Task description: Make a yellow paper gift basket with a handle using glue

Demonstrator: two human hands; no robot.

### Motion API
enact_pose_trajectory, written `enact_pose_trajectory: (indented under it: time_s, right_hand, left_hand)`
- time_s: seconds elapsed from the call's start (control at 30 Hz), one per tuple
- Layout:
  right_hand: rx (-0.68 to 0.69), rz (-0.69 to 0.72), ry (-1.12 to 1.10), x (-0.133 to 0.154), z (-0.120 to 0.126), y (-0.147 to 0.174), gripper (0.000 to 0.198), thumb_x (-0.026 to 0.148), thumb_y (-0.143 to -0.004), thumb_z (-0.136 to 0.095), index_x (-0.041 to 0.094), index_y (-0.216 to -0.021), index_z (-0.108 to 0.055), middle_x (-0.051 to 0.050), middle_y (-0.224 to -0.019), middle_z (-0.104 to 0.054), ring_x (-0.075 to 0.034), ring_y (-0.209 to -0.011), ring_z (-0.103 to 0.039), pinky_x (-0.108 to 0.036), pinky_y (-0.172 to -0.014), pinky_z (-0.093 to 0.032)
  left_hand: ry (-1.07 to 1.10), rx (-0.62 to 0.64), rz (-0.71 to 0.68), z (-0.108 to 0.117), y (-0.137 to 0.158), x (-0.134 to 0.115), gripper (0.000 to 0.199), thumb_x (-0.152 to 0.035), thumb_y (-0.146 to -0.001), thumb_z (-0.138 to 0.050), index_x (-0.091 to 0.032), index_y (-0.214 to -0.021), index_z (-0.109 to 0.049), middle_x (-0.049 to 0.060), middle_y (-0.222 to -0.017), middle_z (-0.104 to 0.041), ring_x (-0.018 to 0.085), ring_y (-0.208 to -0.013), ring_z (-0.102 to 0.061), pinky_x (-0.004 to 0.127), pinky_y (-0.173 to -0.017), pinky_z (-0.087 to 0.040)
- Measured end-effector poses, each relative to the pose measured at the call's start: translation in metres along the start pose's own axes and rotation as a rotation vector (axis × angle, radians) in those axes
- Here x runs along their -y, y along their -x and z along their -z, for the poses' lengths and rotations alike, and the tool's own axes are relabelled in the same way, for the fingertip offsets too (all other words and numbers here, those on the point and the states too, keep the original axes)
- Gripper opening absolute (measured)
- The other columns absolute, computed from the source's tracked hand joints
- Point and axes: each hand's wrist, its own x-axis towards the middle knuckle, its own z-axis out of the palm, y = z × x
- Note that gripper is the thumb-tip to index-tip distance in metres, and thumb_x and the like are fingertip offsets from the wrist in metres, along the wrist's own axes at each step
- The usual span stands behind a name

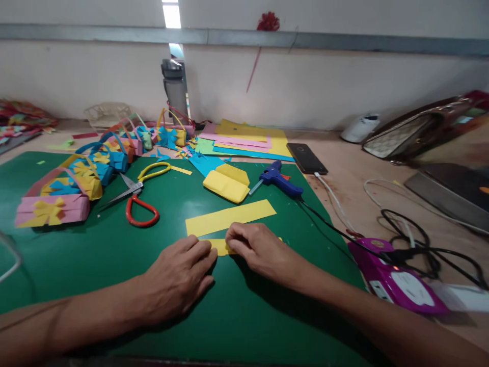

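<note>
Both hands are on a narrow yellow paper strip [219,247] lying on the green cutting mat [153,326]. My left hand [179,275] has its fingers bent over the strip's left end. Thumb and forefinger of my right hand [260,250] pinch the strip near its middle, and part of it is hidden under that hand. Just beyond lies a wider yellow paper strip [229,217], flat on the mat. Farther off are a folded yellow paper piece [227,184] and a blue glue gun [280,179] with a glue stick in its back.
Scissors [137,191] with yellow and red handles lie open at left. Several small paper baskets [57,210] line the left side. Coloured sheets [244,137], a phone [305,158] and a bottle [174,89] stand behind. A purple power strip [397,278] and cables are at right.
</note>
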Motion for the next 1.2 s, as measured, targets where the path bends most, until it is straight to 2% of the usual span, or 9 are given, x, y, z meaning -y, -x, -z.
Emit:
enact_pose_trajectory:
  time_s: [0.1, 0.2, 0.37, 0.47, 0.57, 0.8, 0.93, 1.13, 1.2]
  right_hand:
    - [-0.027, 0.034, -0.049, -0.009, 0.002, 0.006, 0.018, 0.013, -0.086, -0.044, 0.015, -0.075, -0.057, 0.000, -0.069, -0.059, -0.010, -0.061, -0.048, -0.022, -0.057, -0.031]
    - [-0.051, 0.111, -0.008, -0.016, -0.002, 0.013, 0.020, 0.010, -0.087, -0.042, 0.015, -0.079, -0.059, -0.002, -0.075, -0.059, -0.011, -0.065, -0.050, -0.023, -0.060, -0.034]
    - [-0.033, 0.281, 0.252, -0.020, -0.011, 0.024, 0.024, 0.004, -0.083, -0.042, 0.016, -0.091, -0.061, -0.006, -0.086, -0.059, -0.016, -0.077, -0.051, -0.025, -0.061, -0.035]
    - [-0.037, 0.378, 0.447, -0.019, -0.016, 0.029, 0.026, 0.005, -0.082, -0.042, 0.013, -0.100, -0.059, -0.009, -0.089, -0.058, -0.019, -0.076, -0.047, -0.030, -0.064, -0.039]
    - [-0.006, 0.449, 0.544, -0.019, -0.017, 0.031, 0.027, 0.009, -0.082, -0.045, 0.007, -0.105, -0.057, -0.013, -0.089, -0.057, -0.020, -0.074, -0.046, -0.034, -0.066, -0.042]
    - [-0.023, 0.453, 0.554, -0.018, -0.017, 0.033, 0.027, 0.011, -0.082, -0.045, 0.009, -0.106, -0.057, -0.013, -0.092, -0.056, -0.020, -0.075, -0.046, -0.035, -0.066, -0.044]
    - [-0.061, 0.425, 0.581, -0.017, -0.020, 0.033, 0.022, 0.009, -0.082, -0.045, 0.011, -0.099, -0.059, -0.011, -0.090, -0.057, -0.019, -0.073, -0.047, -0.032, -0.065, -0.044]
    - [-0.169, 0.438, 0.875, -0.018, -0.024, 0.036, 0.021, 0.001, -0.077, -0.044, 0.005, -0.088, -0.060, -0.012, -0.075, -0.057, -0.022, -0.068, -0.051, -0.032, -0.055, -0.041]
    - [-0.207, 0.479, 0.939, -0.019, -0.024, 0.037, 0.020, 0.001, -0.078, -0.043, 0.005, -0.086, -0.061, -0.013, -0.074, -0.058, -0.022, -0.066, -0.052, -0.032, -0.056, -0.040]
  left_hand:
    - [0.010, 0.045, 0.006, 0.002, 0.004, 0.002, 0.032, -0.027, -0.092, -0.040, -0.008, -0.117, -0.047, 0.013, -0.105, -0.056, 0.023, -0.089, -0.047, 0.038, -0.078, -0.042]
    - [0.036, 0.109, 0.019, 0.005, 0.005, 0.002, 0.038, -0.031, -0.091, -0.040, -0.009, -0.122, -0.043, 0.012, -0.104, -0.055, 0.023, -0.086, -0.045, 0.039, -0.077, -0.041]
    - [0.056, 0.142, 0.039, 0.004, 0.005, 0.001, 0.041, -0.034, -0.091, -0.040, -0.011, -0.125, -0.041, 0.011, -0.104, -0.052, 0.023, -0.084, -0.043, 0.039, -0.075, -0.040]
    - [0.062, 0.140, 0.048, 0.002, 0.005, 0.002, 0.041, -0.035, -0.091, -0.040, -0.011, -0.124, -0.042, 0.011, -0.102, -0.052, 0.023, -0.084, -0.043, 0.039, -0.075, -0.040]
    - [0.065, 0.132, 0.059, 0.001, 0.004, 0.002, 0.042, -0.036, -0.090, -0.041, -0.012, -0.125, -0.042, 0.011, -0.102, -0.052, 0.024, -0.086, -0.043, 0.039, -0.076, -0.040]
    - [0.057, 0.144, 0.072, 0.004, 0.001, -0.001, 0.040, -0.038, -0.090, -0.041, -0.018, -0.124, -0.044, 0.009, -0.099, -0.052, 0.023, -0.083, -0.044, 0.039, -0.073, -0.040]
    - [0.045, 0.108, 0.087, 0.003, 0.001, -0.002, 0.036, -0.037, -0.090, -0.041, -0.019, -0.121, -0.046, 0.008, -0.095, -0.052, 0.023, -0.081, -0.044, 0.039, -0.071, -0.041]
    - [0.068, 0.004, 0.107, -0.002, 0.000, -0.002, 0.023, -0.031, -0.091, -0.041, -0.016, -0.102, -0.054, 0.008, -0.089, -0.055, 0.022, -0.076, -0.046, 0.036, -0.066, -0.042]
    - [0.075, -0.024, 0.139, -0.004, 0.000, -0.002, 0.022, -0.030, -0.090, -0.044, -0.015, -0.103, -0.053, 0.009, -0.091, -0.056, 0.022, -0.079, -0.047, 0.037, -0.068, -0.042]
